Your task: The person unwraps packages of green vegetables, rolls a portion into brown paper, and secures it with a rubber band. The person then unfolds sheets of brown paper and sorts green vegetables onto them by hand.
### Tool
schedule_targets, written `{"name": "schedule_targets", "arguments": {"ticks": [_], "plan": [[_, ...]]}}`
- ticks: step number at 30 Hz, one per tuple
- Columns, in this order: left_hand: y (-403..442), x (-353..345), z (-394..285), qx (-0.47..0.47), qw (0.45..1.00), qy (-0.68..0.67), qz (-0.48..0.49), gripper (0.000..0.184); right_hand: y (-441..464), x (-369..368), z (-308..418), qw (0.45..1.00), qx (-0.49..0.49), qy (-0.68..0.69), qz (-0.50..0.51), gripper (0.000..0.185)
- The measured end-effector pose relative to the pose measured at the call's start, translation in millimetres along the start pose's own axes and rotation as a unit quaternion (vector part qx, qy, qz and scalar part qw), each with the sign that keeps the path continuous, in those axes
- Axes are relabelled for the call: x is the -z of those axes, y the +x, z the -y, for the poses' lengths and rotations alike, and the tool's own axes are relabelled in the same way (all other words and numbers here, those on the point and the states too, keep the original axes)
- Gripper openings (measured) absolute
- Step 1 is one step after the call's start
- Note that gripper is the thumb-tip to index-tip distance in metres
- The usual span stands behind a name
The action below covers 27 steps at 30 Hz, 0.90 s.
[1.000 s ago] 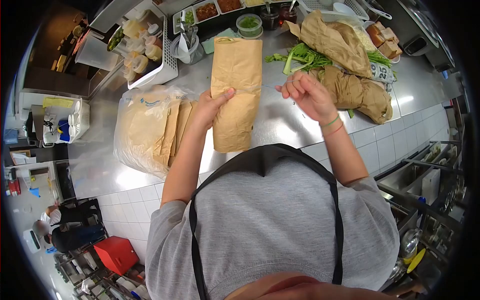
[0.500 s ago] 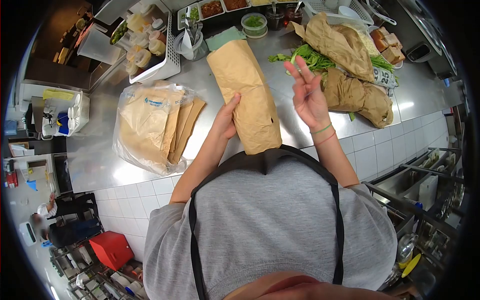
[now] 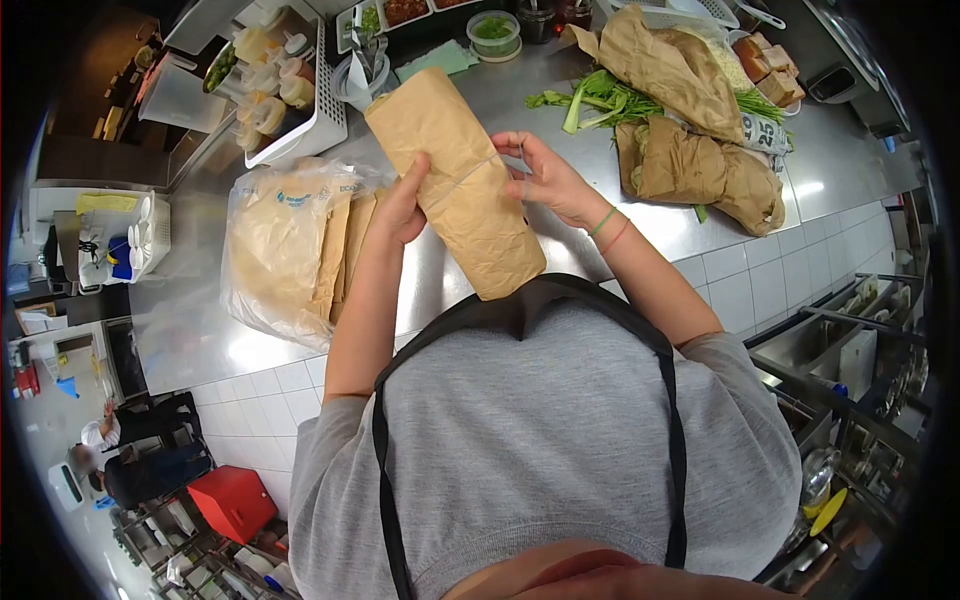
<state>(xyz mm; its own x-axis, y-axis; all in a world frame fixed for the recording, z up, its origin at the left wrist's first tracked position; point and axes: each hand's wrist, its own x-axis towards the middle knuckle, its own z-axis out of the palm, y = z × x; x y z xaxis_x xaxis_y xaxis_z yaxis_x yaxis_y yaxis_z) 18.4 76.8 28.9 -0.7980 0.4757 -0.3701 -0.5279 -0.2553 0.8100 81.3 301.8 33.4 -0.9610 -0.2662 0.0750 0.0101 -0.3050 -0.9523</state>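
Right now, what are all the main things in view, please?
wrapped roll: one, brown, between both hands
thin band: one, pale, across roll
plastic pack: one, clear, left
squeeze bottles: several, mixed colours, white basket
wrapped bundles: two, brown, right
leafy stalks: several, green, beside bundles
tub of greens: one, clear, back
counter: one, silver, underneath
box: one, red, lower left
people: two, mostly dark clothes, lower left
left hand: one, bare, roll's left side
right hand: one, bare, roll's right side
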Motion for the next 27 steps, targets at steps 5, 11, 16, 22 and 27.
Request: {"name": "schedule_targets", "arguments": {"ticks": [5,11,16,22,27], "plan": [[11,-2,17,-0.056,0.997,-0.040,0.022,0.062,-1,-2,7,0.995,0.032,0.035,-0.083,0.035],[20,17,48,-0.037,0.985,-0.168,-0.023,0.062,-33,6,21,0.997,0.064,-0.032,0.005,0.030],[16,23,42,-0.066,0.969,-0.223,-0.087,0.060,-38,17,11,0.951,0.124,0.218,0.181,0.046],[13,29,23,-0.145,0.976,-0.152,-0.065,0.059,-22,22,25,0.956,0.097,0.264,-0.086,0.052],[14,12,14,-0.112,0.993,-0.026,-0.028,0.053,12,12,15,0.997,0.057,-0.053,0.002,0.044]]}}
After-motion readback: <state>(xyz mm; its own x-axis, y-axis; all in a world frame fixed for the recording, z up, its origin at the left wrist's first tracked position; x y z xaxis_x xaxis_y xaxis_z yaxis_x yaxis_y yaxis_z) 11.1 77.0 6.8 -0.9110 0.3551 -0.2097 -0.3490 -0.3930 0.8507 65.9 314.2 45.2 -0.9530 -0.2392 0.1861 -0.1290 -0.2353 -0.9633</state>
